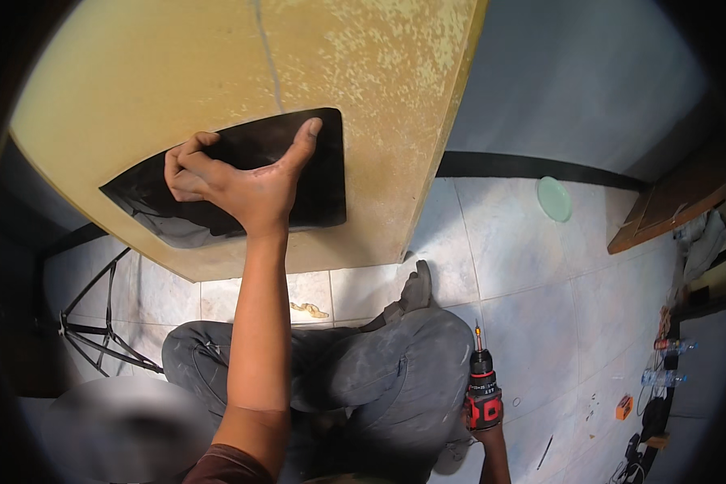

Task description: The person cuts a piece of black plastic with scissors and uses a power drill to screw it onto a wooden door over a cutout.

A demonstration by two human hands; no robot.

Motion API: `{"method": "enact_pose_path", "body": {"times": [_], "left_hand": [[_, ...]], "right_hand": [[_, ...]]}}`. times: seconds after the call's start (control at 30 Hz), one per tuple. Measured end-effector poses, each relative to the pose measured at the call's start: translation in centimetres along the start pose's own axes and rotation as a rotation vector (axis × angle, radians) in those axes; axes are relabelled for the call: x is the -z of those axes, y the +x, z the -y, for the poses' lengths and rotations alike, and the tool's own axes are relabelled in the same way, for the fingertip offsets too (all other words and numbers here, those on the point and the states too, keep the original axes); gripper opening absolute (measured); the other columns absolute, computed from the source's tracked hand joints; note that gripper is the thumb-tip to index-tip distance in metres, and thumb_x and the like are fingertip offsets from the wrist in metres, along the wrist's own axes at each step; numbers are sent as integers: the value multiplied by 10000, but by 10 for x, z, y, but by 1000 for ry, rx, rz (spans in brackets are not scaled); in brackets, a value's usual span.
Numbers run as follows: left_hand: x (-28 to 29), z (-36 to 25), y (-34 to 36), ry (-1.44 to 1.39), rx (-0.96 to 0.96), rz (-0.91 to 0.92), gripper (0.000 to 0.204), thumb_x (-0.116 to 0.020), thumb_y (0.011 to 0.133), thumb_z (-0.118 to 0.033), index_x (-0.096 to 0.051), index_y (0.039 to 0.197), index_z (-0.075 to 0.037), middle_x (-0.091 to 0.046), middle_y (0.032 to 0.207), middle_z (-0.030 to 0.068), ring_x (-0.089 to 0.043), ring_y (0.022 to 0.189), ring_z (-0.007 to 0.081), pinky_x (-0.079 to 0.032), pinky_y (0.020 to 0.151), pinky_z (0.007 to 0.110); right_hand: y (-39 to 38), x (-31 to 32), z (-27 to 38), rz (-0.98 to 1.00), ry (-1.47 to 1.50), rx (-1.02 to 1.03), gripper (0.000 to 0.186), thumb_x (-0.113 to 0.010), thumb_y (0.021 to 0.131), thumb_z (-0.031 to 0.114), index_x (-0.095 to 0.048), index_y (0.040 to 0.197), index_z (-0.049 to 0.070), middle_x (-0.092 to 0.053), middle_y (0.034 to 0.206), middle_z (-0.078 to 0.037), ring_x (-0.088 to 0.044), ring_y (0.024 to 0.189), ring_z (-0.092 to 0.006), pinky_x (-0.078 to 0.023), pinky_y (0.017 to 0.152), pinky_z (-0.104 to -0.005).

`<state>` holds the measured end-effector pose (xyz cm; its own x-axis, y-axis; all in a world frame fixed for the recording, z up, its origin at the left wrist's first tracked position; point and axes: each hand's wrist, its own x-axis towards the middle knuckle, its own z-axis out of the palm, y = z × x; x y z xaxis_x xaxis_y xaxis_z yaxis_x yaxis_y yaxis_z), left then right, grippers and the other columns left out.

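A large worn yellow panel (379,177) stands before me, with a dark wedge-shaped opening (319,189) in its lower part. In front of that opening is my left hand (238,181), its fingers bent and its thumb stretched well apart; nothing shows in its grasp. Whether it touches the panel I cannot tell. At my right side, my right hand (490,434) grips a red and black cordless drill (482,399), partly hidden under the tool. The drill's bit points away from me, beside my bent right knee.
A pale green round lid or plate (553,199) lies on the tiled floor (524,274). Wooden furniture (669,198) stands at the far right. Clear bottles (664,377), a small orange box (623,407) and cables lie right. A black metal frame (97,329) stands left, near a blurred pale round object (121,427).
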<state>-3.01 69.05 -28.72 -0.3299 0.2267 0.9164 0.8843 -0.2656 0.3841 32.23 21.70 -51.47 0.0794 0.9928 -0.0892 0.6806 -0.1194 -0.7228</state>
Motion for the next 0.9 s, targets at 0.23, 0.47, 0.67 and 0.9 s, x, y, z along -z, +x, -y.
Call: {"method": "enact_pose_path", "body": {"times": [0.23,0.47,0.67,0.9], "left_hand": [[0,-7,2,-28,42,-16,1091,-1051,528,-683,-472,1146,6,-350,1279,200,-293,1299,396,-250,1080,622],[-2,-1,2,-33,4,-62,1080,-1030,525,-719,-474,1127,-15,-351,1261,186,-323,1285,391,-253,1067,605],[1,-3,2,-61,47,-16,1127,-1043,544,-695,-450,1200,3,-338,1300,198,-288,1330,394,-217,1118,620],[-3,-5,1,-81,46,-37,1212,-1050,535,-695,-414,1282,16,-335,1329,224,-280,1334,406,-221,1116,622]], "right_hand": [[-9,-34,-62,-91,-7,7,121,-721,914,128,-635,998,127,-564,798,-58,-593,703,-241,-473,604,-386],[12,-54,-17,-519,318,-163,325,-686,1018,118,-681,1329,28,-717,1109,-109,-690,1001,-233,-563,897,-392],[21,8,28,-685,494,-95,276,-663,1086,140,-605,1330,25,-660,920,-36,-640,823,-130,-532,767,-306],[66,121,201,-700,614,-54,402,-650,1080,130,-494,1435,24,-679,952,-94,-678,821,-180,-577,796,-365]]}}
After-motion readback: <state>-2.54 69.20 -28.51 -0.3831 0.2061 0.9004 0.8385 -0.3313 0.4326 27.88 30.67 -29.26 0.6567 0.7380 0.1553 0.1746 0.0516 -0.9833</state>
